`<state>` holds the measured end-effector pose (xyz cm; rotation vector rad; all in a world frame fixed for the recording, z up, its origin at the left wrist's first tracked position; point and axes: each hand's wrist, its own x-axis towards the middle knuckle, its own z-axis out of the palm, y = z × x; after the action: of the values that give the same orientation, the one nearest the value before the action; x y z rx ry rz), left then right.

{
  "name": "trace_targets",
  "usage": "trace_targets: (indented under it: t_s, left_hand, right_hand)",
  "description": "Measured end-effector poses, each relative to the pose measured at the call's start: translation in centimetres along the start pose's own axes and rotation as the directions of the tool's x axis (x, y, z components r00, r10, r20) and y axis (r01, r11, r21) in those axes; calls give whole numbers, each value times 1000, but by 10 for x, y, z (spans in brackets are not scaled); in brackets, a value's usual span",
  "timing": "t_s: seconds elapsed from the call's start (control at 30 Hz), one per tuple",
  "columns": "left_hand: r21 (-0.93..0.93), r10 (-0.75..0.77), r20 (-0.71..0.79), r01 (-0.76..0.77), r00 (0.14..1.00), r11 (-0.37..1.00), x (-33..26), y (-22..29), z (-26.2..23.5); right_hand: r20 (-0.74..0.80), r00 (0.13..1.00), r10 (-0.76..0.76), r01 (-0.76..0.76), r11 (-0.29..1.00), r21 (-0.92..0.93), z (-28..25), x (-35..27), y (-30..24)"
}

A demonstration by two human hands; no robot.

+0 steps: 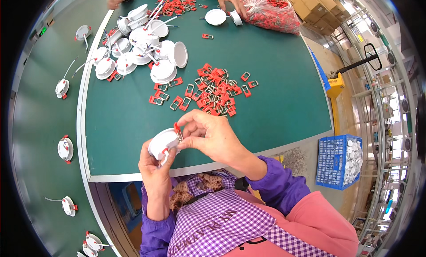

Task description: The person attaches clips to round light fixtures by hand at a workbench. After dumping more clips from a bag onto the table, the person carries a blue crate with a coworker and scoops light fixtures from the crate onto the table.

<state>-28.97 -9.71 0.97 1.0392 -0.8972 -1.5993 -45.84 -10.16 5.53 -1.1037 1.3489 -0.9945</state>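
— Green matting covers the worktop (275, 79), with red spring clips (216, 89) heaped mid-table and white lamp housings (142, 43) piled toward its far left corner. What about the hands?

— At the near edge, the left hand (155, 168) curls closed around a white downlight housing (162, 143). The right hand (213, 135) pinches a red spring clip (177, 129) between thumb and forefinger against the housing's rim, other fingers loosely bent.

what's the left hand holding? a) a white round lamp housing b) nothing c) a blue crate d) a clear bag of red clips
a: the left hand cups a white round lamp housing while the right hand presses a red spring clip onto its rim.
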Motion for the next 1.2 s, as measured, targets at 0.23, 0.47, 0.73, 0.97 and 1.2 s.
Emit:
trace_targets:
  t_s: [0.23, 0.47, 0.73, 0.97, 1.2]
  left_hand:
    - [-49, -118, 11, 118, 993, 992, -15, 5, -10]
    - [88, -101, -78, 108, 992, 990, -14, 13, -27]
    - [-57, -135, -166, 127, 977, 990, -10, 27, -47]
    - [-411, -243, -47, 203, 969, 889, -8, 29, -36]
    - [-149, -245, -175, 220, 954, 964, -4, 25, -27]
  right_hand:
    - [86, 987, 134, -137, 990, 41, 4, 1, 15]
    - [311, 950, 11, 88, 949, -304, -1, 41, 6]
    - [460, 718, -523, 575, 74, -814, 8, 106, 34]
    - [563, 649, -512, 660, 10, -751, 8, 117, 35]
    - [331, 931, -154, 281, 882, -378, 9, 66, -9]
